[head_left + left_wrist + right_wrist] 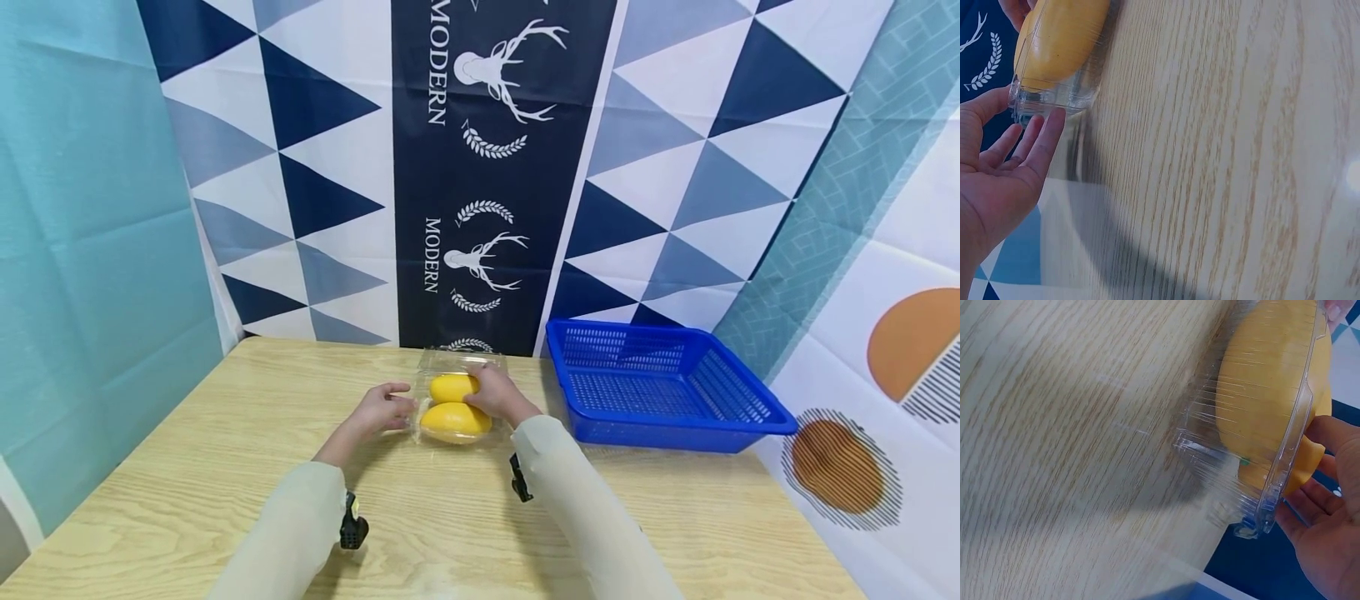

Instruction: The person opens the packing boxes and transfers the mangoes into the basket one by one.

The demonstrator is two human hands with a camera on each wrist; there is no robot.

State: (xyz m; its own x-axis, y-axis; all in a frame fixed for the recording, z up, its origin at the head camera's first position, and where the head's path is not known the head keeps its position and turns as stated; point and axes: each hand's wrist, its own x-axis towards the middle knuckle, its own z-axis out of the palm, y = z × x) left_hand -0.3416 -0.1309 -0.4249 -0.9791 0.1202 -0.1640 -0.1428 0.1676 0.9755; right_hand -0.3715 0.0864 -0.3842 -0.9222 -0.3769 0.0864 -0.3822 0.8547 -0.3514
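wooden table (225,467), patterned backdrop. clear tray (457,367) holding two mangoes (455,421), long axes crosswise, lies between your hands: left hand (384,407) spread at its side, right hand (497,392) curled over its far mango.

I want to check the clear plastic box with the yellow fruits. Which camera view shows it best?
The head view: the whole clear box and both yellow fruits show on the table, between the left hand and right hand. The left wrist view shows one end only; the right wrist view shows a near, ribbed corner.
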